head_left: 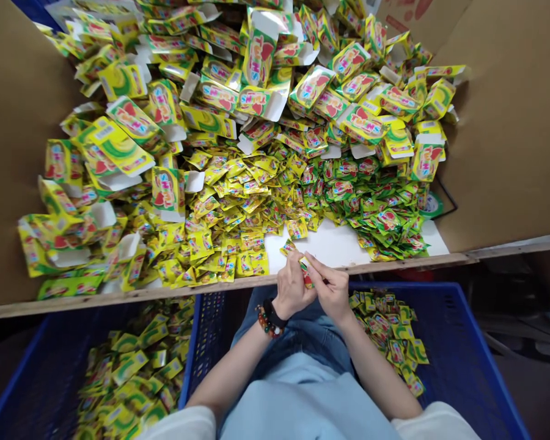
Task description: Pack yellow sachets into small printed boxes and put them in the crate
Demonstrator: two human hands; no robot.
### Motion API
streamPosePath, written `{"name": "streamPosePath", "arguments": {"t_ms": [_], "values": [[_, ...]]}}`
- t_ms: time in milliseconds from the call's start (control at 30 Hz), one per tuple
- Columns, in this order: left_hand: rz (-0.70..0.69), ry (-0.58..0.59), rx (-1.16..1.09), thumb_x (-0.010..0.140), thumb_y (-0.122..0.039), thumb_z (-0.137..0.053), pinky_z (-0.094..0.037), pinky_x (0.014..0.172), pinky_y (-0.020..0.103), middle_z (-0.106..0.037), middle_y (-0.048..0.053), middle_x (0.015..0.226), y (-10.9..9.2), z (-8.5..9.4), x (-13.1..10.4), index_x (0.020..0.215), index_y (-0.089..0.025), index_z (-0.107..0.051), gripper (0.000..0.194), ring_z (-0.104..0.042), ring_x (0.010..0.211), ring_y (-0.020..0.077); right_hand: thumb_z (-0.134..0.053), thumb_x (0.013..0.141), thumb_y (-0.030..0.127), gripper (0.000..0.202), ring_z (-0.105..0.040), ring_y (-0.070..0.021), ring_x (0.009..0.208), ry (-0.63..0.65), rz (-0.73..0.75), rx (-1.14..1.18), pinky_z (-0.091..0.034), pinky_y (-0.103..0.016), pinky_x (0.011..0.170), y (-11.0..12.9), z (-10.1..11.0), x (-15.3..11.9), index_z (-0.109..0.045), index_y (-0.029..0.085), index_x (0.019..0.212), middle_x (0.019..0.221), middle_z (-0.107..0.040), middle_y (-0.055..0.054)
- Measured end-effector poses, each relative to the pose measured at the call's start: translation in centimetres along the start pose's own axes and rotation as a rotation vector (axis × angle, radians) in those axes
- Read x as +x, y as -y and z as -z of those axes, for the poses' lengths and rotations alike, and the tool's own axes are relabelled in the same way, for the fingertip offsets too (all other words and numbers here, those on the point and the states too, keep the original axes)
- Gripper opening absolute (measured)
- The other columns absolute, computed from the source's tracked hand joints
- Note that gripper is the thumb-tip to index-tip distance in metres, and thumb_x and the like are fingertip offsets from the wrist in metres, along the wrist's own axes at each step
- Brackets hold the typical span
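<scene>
In the head view, my left hand [289, 286] is closed around a small yellow, green and red candy box [307, 277] at the table's front edge. The thumb and fingers of my right hand [333, 292] pinch the same box at its white upper end. Part of the box is hidden by my fingers. A yellow candy packet [288, 247] shows just beyond my left fingertips; whether they touch it I cannot tell. Behind my hands lie a heap of yellow packets [238, 177] and a heap of green packets [387, 220].
Open-flapped candy boxes [256, 58] are piled across the back of the white tabletop [334, 241]. Cardboard walls [508, 134] stand at both sides. Below the wooden edge, a left blue crate [190, 354] and a right blue crate [458, 342] hold many boxes.
</scene>
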State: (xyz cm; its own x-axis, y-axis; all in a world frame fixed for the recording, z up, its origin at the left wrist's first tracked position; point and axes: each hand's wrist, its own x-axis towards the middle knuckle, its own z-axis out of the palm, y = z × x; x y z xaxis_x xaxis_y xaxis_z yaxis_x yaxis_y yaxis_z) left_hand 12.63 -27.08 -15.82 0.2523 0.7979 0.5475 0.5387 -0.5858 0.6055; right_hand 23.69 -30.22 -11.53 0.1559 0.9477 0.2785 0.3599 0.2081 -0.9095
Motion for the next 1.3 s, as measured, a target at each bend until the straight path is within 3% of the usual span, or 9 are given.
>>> {"name": "streamPosePath", "arguments": {"t_ms": [167, 367, 600, 767, 967, 1067, 1233, 1300], "values": [[0.026, 0.003, -0.046, 0.088, -0.035, -0.048, -0.052, 0.066, 0.035, -0.056, 0.012, 0.101, -0.1, 0.1, 0.0, 0.123, -0.017, -0.04, 0.041, -0.061, 0.087, 0.0237, -0.053, 0.095, 0.027, 0.043, -0.068, -0.0245, 0.113, 0.134, 0.183, -0.11, -0.057, -0.039, 0.096, -0.2, 0.6, -0.2, -0.057, 0.022, 0.137, 0.126, -0.069, -0.011], [0.038, 0.064, -0.058, 0.09, -0.03, -0.041, -0.052, 0.073, 0.039, -0.056, 0.015, 0.105, 0.0, 0.2, -0.1, 0.125, -0.018, -0.041, 0.037, -0.061, 0.095, 0.027, -0.045, 0.098, 0.029, 0.046, -0.066, -0.0265, 0.115, 0.142, 0.227, -0.279, -0.056, -0.04, 0.093, -0.5, 0.5, -0.7, -0.05, 0.018, 0.143, 0.126, -0.068, -0.016], [0.06, 0.096, -0.096, 0.081, -0.039, -0.059, -0.053, 0.076, 0.037, -0.054, 0.013, 0.113, 0.4, 0.7, -0.2, 0.125, -0.018, -0.036, 0.054, -0.059, 0.102, 0.0261, -0.062, 0.089, 0.034, 0.067, -0.073, -0.0227, 0.091, 0.017, 0.04, -0.075, -0.06, -0.035, 0.084, -0.7, -0.3, -1.6, -0.038, 0.02, 0.15, 0.113, -0.075, -0.011], [0.069, 0.055, -0.132, 0.086, -0.037, -0.051, -0.052, 0.078, 0.04, -0.055, 0.015, 0.114, 0.9, 0.7, -0.2, 0.128, -0.018, -0.038, 0.048, -0.059, 0.102, 0.0272, -0.05, 0.096, 0.029, 0.055, -0.071, -0.0247, 0.103, 0.043, 0.197, -0.184, -0.06, -0.036, 0.084, -0.3, -0.9, -1.3, -0.04, 0.018, 0.149, 0.12, -0.071, -0.016], [0.064, 0.039, -0.125, 0.091, -0.034, -0.039, -0.053, 0.082, 0.043, -0.056, 0.016, 0.109, 1.4, 0.5, -0.3, 0.126, -0.018, -0.038, 0.039, -0.06, 0.103, 0.0293, -0.046, 0.098, 0.025, 0.044, -0.069, -0.0225, 0.109, 0.159, 0.26, -0.268, -0.059, -0.035, 0.091, 0.3, -0.5, -0.5, -0.051, 0.026, 0.142, 0.124, -0.07, -0.01], [0.054, 0.02, -0.126, 0.091, -0.033, -0.039, -0.053, 0.085, 0.043, -0.056, 0.016, 0.11, 1.6, 0.6, -0.5, 0.126, -0.017, -0.039, 0.039, -0.06, 0.103, 0.0283, -0.048, 0.097, 0.026, 0.042, -0.07, -0.0232, 0.109, 0.148, 0.25, -0.237, -0.058, -0.037, 0.092, 0.3, -0.5, -0.8, -0.056, 0.025, 0.138, 0.123, -0.071, -0.01], [0.075, 0.091, -0.143, 0.081, -0.039, -0.058, -0.054, 0.08, 0.04, -0.054, 0.014, 0.114, 1.2, 0.9, -0.2, 0.126, -0.018, -0.037, 0.054, -0.06, 0.102, 0.0272, -0.06, 0.091, 0.033, 0.06, -0.073, -0.0204, 0.087, 0.012, 0.099, -0.144, -0.061, -0.033, 0.08, -0.2, -0.5, -1.4, -0.043, 0.02, 0.147, 0.108, -0.076, -0.009], [0.101, 0.1, -0.15, 0.081, -0.036, -0.058, -0.053, 0.079, 0.04, -0.054, 0.013, 0.113, 1.0, 1.0, 0.0, 0.126, -0.018, -0.037, 0.053, -0.059, 0.101, 0.0265, -0.059, 0.092, 0.032, 0.058, -0.073, -0.0209, 0.088, 0.013, 0.118, -0.153, -0.061, -0.033, 0.081, -0.2, -0.6, -1.3, -0.044, 0.02, 0.147, 0.108, -0.076, -0.01]]}}
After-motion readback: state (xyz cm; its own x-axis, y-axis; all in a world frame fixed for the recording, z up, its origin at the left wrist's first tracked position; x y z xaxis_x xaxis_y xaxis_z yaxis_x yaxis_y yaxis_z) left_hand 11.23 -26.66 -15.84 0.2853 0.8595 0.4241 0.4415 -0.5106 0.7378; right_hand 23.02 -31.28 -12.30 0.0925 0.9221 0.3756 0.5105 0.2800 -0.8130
